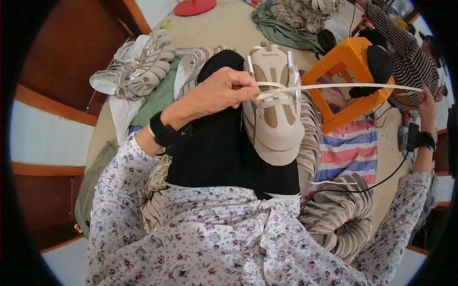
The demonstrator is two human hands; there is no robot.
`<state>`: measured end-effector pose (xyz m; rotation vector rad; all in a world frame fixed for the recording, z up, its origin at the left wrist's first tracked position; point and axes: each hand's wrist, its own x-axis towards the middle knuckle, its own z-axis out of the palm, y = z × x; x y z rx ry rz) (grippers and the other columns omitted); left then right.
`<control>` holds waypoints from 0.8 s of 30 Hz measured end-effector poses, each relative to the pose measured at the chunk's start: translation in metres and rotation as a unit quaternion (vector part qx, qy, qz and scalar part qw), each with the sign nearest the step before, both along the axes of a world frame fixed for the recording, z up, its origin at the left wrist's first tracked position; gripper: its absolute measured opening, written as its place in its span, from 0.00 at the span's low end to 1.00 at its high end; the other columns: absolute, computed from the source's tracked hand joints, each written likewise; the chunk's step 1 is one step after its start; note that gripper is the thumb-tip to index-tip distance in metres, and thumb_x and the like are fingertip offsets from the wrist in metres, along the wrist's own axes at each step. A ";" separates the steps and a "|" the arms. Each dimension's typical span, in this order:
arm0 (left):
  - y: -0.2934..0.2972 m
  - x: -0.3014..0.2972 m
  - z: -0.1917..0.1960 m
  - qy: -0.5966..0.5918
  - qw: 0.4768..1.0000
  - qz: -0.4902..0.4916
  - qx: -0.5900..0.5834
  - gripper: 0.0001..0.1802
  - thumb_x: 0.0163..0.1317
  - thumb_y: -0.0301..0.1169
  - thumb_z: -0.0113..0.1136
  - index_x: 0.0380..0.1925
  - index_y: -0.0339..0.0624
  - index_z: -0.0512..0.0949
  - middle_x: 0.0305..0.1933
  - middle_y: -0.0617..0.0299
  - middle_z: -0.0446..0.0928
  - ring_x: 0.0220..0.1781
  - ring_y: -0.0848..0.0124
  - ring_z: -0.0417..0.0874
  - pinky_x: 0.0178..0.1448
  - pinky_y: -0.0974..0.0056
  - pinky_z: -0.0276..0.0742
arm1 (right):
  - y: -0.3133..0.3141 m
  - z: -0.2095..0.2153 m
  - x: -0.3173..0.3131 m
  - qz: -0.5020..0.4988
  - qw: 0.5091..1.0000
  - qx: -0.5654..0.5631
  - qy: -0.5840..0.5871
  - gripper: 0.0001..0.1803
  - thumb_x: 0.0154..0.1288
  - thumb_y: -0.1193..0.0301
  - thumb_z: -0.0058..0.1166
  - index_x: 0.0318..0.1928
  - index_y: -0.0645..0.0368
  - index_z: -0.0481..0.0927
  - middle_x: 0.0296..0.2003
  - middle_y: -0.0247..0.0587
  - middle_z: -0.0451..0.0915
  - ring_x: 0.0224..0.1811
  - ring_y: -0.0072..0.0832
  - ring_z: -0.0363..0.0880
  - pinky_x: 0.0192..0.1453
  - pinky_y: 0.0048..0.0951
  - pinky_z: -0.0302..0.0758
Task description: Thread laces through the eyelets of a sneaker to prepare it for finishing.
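Note:
A beige and white sneaker upper (279, 138) rests on my black-clad lap, its toe toward me and its tongue pointing away. My left hand (229, 88) is closed in a pinch on the flat cream shoelace (343, 86), right beside the eyelets. From there the lace runs in a long, nearly straight line to the far right. At that end my right hand (427, 107) grips it between closed fingers, arm stretched out. Part of the lacing crosses the shoe below the tongue. Whether the shoe has a sole, I cannot tell.
Beside the shoe stands an orange plastic stool (336, 81). Stacked shoe pieces lie at left (143, 64) and lower right (341, 217). A striped sheet (348, 150) covers some floor. A person in a striped top (400, 52) is at upper right. A black cable (377, 185) runs from my right wrist.

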<state>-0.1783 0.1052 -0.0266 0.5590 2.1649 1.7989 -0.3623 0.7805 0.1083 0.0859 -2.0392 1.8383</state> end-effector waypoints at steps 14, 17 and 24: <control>0.002 -0.005 -0.025 0.184 0.968 0.145 -0.089 0.06 0.60 0.28 0.62 0.33 0.38 0.84 0.34 0.60 0.75 0.29 0.75 0.73 0.36 0.66 0.71 | 0.154 -0.024 0.027 -0.347 0.609 0.709 0.073 0.12 0.72 0.66 0.50 0.50 0.58 0.78 0.35 0.39 0.81 0.37 0.29 0.79 0.44 0.30 0.74; 0.004 -0.007 -0.024 0.223 0.945 0.229 -0.068 0.08 0.58 0.27 0.62 0.37 0.37 0.83 0.36 0.58 0.78 0.27 0.74 0.74 0.34 0.66 0.74 | 0.112 -0.020 0.029 -0.235 0.888 0.394 -0.009 0.14 0.71 0.66 0.54 0.53 0.56 0.79 0.37 0.34 0.82 0.39 0.25 0.80 0.43 0.26 0.74; 0.003 0.000 -0.025 0.165 0.964 0.187 -0.095 0.10 0.64 0.29 0.60 0.39 0.33 0.77 0.36 0.58 0.78 0.25 0.76 0.79 0.30 0.68 0.75 | -0.226 -0.120 0.098 0.115 0.960 0.255 0.010 0.13 0.70 0.74 0.57 0.53 0.59 0.80 0.46 0.34 0.80 0.39 0.21 0.81 0.41 0.22 0.77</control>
